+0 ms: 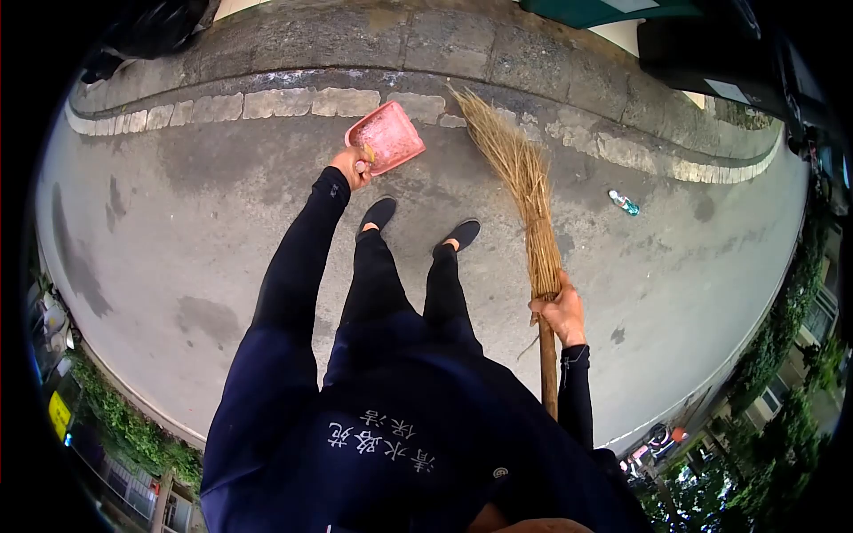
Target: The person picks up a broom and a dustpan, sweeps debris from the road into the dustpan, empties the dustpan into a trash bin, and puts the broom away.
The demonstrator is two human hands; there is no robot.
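My left hand [354, 167] is closed around the handle end of a pink dustpan [389, 135], whose scuffed pan points away from me toward the kerb. Something small and yellowish lies in the pan near my fingers. On the other side, my right hand [563, 311] wraps the lower shaft of a straw broom [524, 178], where the bristles are bound to the wooden handle. The bristles fan out forward and to the left, their tips near the pale edging stones. Whether those tips touch the ground, I cannot tell.
A plastic bottle [625, 202] with a green-blue label lies on the pavement right of the broom. Pale edging stones [267, 104] and a raised stone kerb [453, 49] run across ahead. Dark bins [711, 58] stand at the upper right; a black bag [151, 35] sits upper left.
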